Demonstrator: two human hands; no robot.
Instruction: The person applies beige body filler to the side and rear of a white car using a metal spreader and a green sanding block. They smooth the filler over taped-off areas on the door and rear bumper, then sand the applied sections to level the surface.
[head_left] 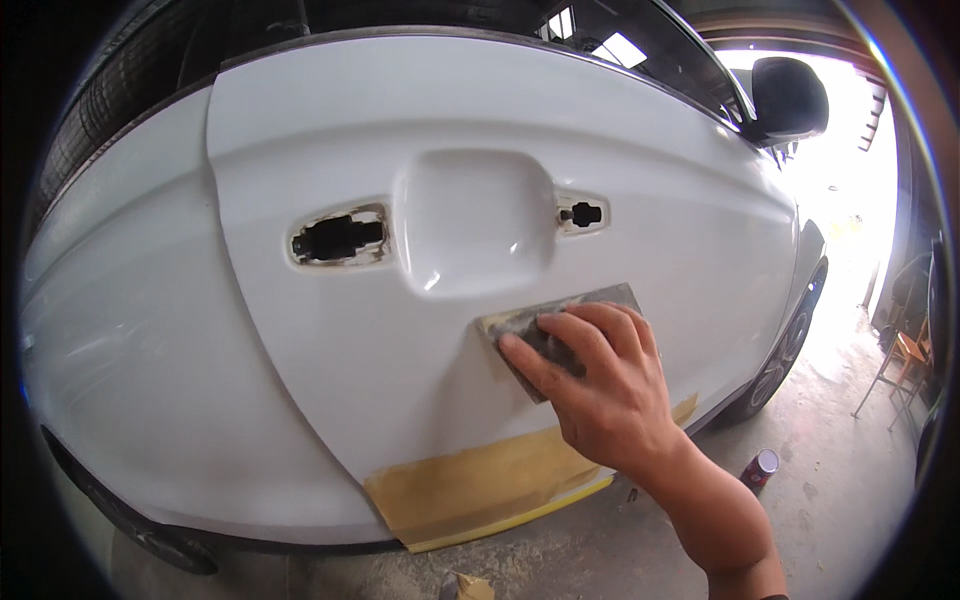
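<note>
My right hand reaches in from the lower right and grips a flat grey sanding block, with the fingers bent over its top. The block lies tilted against the white car door, just below the smooth handle recess. Its face toward the door is hidden. Below my wrist, a yellowish-tan patch runs along the door's lower part. Two dark openings flank the recess: a larger opening on the left and a smaller opening on the right. My left hand is out of sight.
A black side mirror juts out at the upper right. On the concrete floor stands a small can, with a wooden-seated stool farther right. Something yellowish at the bottom edge is cut off. Bright light enters through a doorway.
</note>
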